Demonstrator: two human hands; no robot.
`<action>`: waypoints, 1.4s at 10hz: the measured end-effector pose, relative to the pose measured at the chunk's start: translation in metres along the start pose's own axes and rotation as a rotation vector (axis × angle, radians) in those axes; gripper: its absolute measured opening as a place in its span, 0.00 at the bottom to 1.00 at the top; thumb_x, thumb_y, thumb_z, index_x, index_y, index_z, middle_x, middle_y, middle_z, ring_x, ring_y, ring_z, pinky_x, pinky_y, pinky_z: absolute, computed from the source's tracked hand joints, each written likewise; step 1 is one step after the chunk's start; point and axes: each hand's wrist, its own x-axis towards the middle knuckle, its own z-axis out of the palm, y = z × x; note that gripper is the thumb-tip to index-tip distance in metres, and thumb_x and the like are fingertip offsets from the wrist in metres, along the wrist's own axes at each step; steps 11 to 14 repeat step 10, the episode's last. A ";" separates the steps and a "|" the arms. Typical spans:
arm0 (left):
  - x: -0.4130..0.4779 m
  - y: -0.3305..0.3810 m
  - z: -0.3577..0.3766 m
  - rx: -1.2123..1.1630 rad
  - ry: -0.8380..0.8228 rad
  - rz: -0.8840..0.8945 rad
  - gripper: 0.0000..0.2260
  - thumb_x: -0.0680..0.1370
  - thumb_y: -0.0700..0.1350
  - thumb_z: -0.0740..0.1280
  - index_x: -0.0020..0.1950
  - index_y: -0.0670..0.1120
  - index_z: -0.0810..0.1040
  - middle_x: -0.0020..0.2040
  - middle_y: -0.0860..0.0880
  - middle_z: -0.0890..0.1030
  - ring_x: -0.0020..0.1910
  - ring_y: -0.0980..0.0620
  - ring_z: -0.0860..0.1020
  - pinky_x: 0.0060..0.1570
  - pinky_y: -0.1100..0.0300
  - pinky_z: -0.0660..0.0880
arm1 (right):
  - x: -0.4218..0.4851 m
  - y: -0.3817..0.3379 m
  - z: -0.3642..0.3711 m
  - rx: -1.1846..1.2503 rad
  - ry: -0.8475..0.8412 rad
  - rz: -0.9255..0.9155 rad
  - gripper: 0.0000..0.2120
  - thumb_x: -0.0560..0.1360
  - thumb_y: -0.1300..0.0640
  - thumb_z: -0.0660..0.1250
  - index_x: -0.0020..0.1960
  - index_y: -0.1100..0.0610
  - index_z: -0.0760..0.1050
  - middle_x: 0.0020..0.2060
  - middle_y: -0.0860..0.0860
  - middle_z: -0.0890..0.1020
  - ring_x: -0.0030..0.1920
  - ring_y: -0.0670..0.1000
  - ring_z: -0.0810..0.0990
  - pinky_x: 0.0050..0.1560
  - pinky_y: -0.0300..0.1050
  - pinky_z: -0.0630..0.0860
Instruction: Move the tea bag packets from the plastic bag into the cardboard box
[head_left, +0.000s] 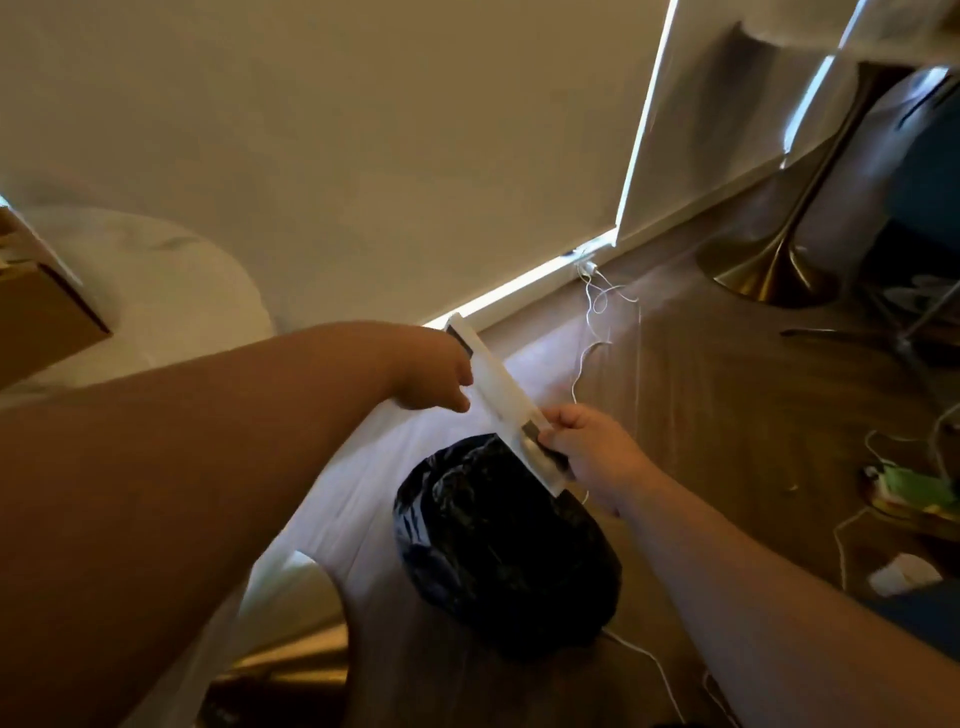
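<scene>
Now | left hand, right hand pinch packet ends | arms outstretched

Wood floor, pale blind (backlit)

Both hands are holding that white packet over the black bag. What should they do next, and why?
Probably carry the tea bag packet leftward to the cardboard box. The left hand and right hand each grip an end of it, it looks already out of the black plastic bag, and the box sits far left.
</scene>
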 end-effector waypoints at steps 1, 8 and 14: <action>0.020 0.012 0.010 0.144 -0.126 -0.033 0.22 0.83 0.53 0.57 0.76 0.47 0.65 0.73 0.48 0.69 0.70 0.47 0.69 0.66 0.54 0.66 | 0.025 0.062 0.001 -0.167 0.016 0.138 0.09 0.77 0.64 0.64 0.48 0.55 0.82 0.37 0.51 0.81 0.37 0.50 0.77 0.35 0.42 0.72; 0.036 -0.003 0.002 0.102 -0.309 -0.116 0.27 0.79 0.60 0.61 0.76 0.53 0.64 0.55 0.52 0.83 0.56 0.51 0.80 0.63 0.51 0.75 | 0.116 0.225 0.051 -1.415 -0.558 0.445 0.15 0.77 0.61 0.57 0.58 0.57 0.78 0.57 0.55 0.77 0.55 0.57 0.76 0.59 0.52 0.75; 0.040 -0.010 0.007 0.137 -0.185 -0.086 0.22 0.81 0.57 0.59 0.73 0.49 0.70 0.57 0.51 0.83 0.58 0.51 0.79 0.60 0.57 0.71 | 0.136 0.211 0.050 -1.009 -0.446 0.486 0.13 0.78 0.51 0.53 0.37 0.52 0.68 0.37 0.50 0.70 0.39 0.54 0.72 0.46 0.50 0.68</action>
